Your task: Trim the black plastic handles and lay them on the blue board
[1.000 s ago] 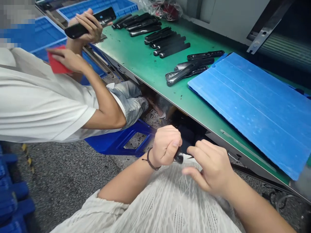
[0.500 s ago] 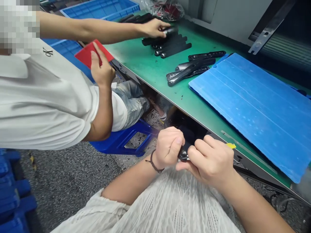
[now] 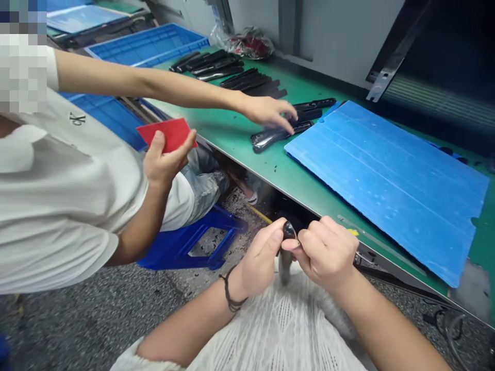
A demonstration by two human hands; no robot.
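My left hand [image 3: 265, 257] is closed around a long black plastic piece [image 3: 289, 230] with a glossy rounded end. The piece points down in front of my white top, its lower part blurred. Right beside it, my right hand [image 3: 328, 252] is closed, with its thumb against the rounded end. A yellow handle end [image 3: 352, 232] sticks out behind this fist; it looks like a slim knife, with the blade hidden by my fingers. Both hands are close together, short of the green table's [image 3: 247, 154] edge.
A co-worker at left holds a red pad [image 3: 170, 135] and reaches a hand [image 3: 270, 112] over black plastic pieces [image 3: 270, 138]. A blue sheet [image 3: 386, 190] lies on the table. Further back are more black pieces [image 3: 216, 64], a plastic bag [image 3: 251, 44] and blue crates [image 3: 150, 44]. A blue stool [image 3: 185, 247] stands below.
My left hand has turned the black piece, so its rounded end now points up. The co-worker's reaching hand has moved from the far black pieces to the nearer pile. The view has shifted slightly.
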